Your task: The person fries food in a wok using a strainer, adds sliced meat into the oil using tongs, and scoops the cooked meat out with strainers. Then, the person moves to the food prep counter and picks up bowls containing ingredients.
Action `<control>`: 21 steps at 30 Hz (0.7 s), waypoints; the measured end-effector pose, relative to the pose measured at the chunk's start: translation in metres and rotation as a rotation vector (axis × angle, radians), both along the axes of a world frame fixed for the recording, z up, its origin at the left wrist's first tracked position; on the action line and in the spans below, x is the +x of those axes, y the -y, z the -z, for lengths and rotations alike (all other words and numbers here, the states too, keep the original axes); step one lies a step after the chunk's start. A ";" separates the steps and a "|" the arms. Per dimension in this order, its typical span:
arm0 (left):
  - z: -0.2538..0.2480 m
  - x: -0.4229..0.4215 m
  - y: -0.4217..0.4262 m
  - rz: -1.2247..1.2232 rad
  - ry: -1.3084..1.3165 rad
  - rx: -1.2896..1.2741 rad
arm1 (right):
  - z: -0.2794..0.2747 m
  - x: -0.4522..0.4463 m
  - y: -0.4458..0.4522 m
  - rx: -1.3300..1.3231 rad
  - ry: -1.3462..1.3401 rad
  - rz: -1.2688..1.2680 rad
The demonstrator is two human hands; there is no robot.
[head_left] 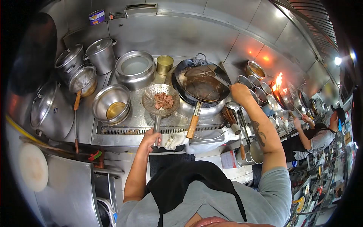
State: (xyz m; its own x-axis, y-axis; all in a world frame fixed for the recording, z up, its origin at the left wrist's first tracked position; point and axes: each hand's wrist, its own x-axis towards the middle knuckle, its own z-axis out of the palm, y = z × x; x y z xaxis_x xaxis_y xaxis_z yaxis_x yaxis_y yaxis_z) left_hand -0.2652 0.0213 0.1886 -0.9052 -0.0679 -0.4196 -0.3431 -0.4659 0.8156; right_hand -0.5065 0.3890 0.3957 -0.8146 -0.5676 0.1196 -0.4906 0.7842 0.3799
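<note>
My left hand [151, 140] is closed around the handle of a perforated strainer [148, 99], held level over the steel counter. Pieces of cooked meat [164, 101] lie in its bowl. At the wok [177, 85], my right hand [240, 93] grips the metal handle of a ladle [200, 71]; its broad, brown-coated head is over the wok's far side. Dark brown liquid or residue coats the wok. A wire skimmer with a wooden handle [193, 126] rests across the wok's near rim, its handle pointing toward me.
Left of the strainer stand a steel bowl [101, 99] with yellowish liquid and a large pot [126, 77]. An open tin [165, 65] sits beside the wok. Several small containers [260, 94] line the right. Farther right, a co-worker [321, 138] stands near a flaming pan [280, 94].
</note>
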 end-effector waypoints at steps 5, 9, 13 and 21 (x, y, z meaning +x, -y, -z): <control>-0.001 -0.004 0.003 0.001 0.010 -0.048 | 0.030 -0.028 -0.011 -0.402 0.088 0.026; -0.002 -0.010 0.003 -0.029 0.016 -0.014 | 0.045 -0.028 0.011 -1.065 0.539 0.249; -0.009 -0.012 0.000 -0.039 -0.022 0.024 | 0.064 -0.012 0.062 -1.588 0.891 0.440; 0.000 -0.021 -0.002 -0.043 -0.035 0.004 | 0.119 -0.012 0.113 -1.810 0.883 0.508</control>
